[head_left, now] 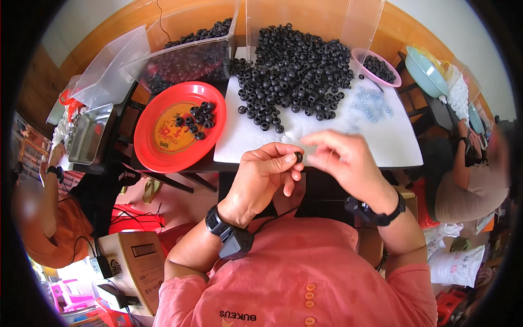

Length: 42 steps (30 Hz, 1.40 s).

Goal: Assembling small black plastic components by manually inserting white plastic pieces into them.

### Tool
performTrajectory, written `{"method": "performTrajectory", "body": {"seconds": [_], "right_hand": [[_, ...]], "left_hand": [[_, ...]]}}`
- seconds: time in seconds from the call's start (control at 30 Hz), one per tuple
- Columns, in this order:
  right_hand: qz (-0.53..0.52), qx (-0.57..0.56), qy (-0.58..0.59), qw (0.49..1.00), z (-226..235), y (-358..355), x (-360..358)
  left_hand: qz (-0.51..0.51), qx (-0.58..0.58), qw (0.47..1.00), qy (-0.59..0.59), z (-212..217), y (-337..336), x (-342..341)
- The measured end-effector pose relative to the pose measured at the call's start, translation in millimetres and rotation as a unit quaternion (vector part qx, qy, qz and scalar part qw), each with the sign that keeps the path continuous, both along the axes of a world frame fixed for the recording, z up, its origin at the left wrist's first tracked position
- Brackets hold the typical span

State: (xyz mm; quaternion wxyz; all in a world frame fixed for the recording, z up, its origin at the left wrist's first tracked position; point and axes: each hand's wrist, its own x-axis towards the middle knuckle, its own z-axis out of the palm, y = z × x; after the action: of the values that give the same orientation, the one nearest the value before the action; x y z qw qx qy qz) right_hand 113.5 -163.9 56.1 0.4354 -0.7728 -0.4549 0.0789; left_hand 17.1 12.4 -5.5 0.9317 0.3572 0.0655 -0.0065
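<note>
My left hand pinches a small black rubber ring between thumb and forefinger, just below the near edge of the white table mat. My right hand is right beside it, its fingertips pinched at the ring; whether it holds a small clear piece I cannot tell. A big heap of black rings covers the far part of the mat. A scatter of small clear pieces lies on the mat to the right. A red plate at the left holds several black rings.
A clear plastic bin of black rings stands at the back left, a pink bowl with rings at the back right. A metal tray sits far left. Other people sit at the left and right. A cardboard box lies below left.
</note>
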Motion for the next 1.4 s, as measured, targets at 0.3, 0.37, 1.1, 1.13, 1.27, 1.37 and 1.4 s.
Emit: {"method": "performTrajectory", "body": {"seconds": [0.3,0.37,1.1,1.13,1.27,1.37,1.4], "right_hand": [[-0.019,-0.166,-0.262,0.951,-18,81,65],[-0.015,-0.198,-0.281,0.939,-22,91,70],[-0.006,-0.243,-0.343,0.907,-15,88,63],[-0.01,-0.267,-0.357,0.895,-9,79,59],[0.012,-0.296,-0.433,0.851,-5,38,50],[0.007,-0.294,-0.437,0.85,-15,23,38],[0.001,-0.262,-0.443,0.858,-18,19,37]], "left_hand": [[-0.028,-0.001,1.0,-0.007,-3,10,-10],[-0.029,0.0,1.0,-0.007,-5,14,-13],[-0.048,-0.01,0.999,-0.01,-18,23,-15],[-0.042,-0.014,0.999,-0.012,-19,23,-16],[-0.047,-0.026,0.998,-0.019,-14,22,-19],[-0.043,-0.013,0.999,-0.029,-11,20,-17],[-0.044,-0.002,0.999,-0.024,-9,20,-16]]}}
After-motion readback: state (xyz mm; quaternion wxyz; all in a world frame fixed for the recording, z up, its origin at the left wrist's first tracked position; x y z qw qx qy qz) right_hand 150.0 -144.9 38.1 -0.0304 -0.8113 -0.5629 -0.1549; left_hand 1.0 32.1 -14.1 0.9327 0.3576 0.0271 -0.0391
